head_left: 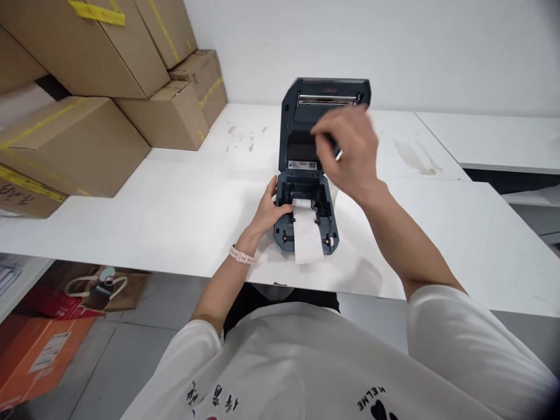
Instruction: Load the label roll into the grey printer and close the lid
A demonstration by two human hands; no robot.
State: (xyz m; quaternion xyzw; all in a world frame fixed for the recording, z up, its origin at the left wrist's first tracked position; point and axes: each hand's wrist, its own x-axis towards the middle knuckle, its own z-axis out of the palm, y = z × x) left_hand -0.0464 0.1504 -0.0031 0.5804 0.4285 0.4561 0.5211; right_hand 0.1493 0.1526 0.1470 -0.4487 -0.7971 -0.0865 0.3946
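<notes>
A dark grey label printer (283, 125) stands on the white table with its lid raised. Inside the base lies a white paper roll (301, 203); its paper strip (307, 236) runs forward over the front edge. My left hand (266, 211) grips the left side of the base, fingers along the outer wall and thumb over the rim beside the roll. In front of the raised lid is my right hand (350, 143), its fingers bent and blurred. Whether it touches the lid or holds anything is unclear. It covers part of the lid's inner side.
Several cardboard boxes (168, 114) with yellow tape are stacked on the left of the white table (196, 216). An open shelf (534, 198) shows at the right. On the floor at left are an orange box (39, 356) and a bag with pale handles (102, 289).
</notes>
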